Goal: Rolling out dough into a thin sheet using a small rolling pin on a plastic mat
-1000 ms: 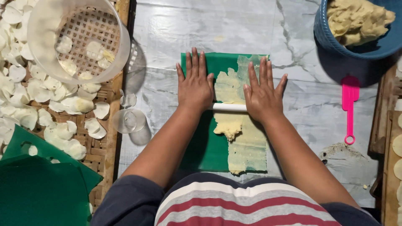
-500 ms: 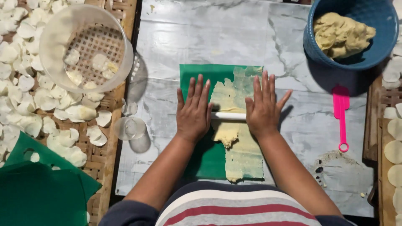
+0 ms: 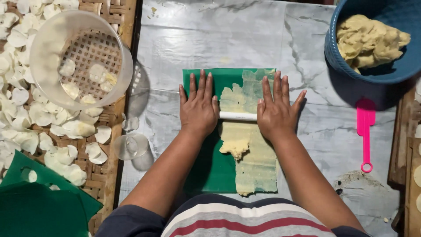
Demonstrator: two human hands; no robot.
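Both palms press flat, fingers spread, on a white rolling pin (image 3: 237, 116): left hand (image 3: 198, 108) on its left end, right hand (image 3: 276, 112) on its right, neither grip curled around it. The pin's long axis runs left to right across the green mat (image 3: 206, 171) on the marble-patterned worktop (image 3: 219, 39). Under it a pale dough sheet (image 3: 252, 162) stretches lengthwise towards the person. A pink spatula (image 3: 365, 131) lies to the right, below a blue basket (image 3: 394, 72) of dough.
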